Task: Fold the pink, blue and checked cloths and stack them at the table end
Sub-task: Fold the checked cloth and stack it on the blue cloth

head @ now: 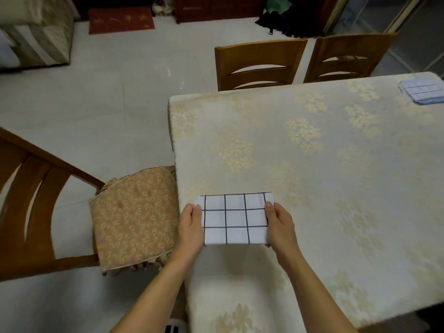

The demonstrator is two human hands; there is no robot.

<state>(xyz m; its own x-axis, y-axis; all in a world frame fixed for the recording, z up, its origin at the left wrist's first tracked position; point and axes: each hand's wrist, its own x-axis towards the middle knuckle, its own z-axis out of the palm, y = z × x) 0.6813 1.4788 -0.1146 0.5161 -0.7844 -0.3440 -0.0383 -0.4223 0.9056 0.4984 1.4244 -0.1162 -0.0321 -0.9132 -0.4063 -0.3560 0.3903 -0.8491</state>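
Nearest the camera, two bare forearms reach forward over the near corner of the table, which is covered by a cream tablecloth patterned with pale gold flower clusters. The left hand grips the left edge of the checked cloth, thumb on top and fingers curled under it; the right hand grips the right edge the same way. The checked cloth is white with a dark grid, folded into a flat rectangle, and sits near the table's left edge, either lying on the tablecloth or held just above it; which one cannot be told.

Just left of the table stands a wooden chair with a floral seat cushion, its seat close against the table edge. Further out the tabletop lies bare up to its far right end, where a folded stack rests, a light blue checked piece on top, partly cut by the frame edge. Behind the table's far side two wooden chairs stand side by side. Beyond them are pale floor tiles, a red doormat and dark clothing hanging by a doorway.
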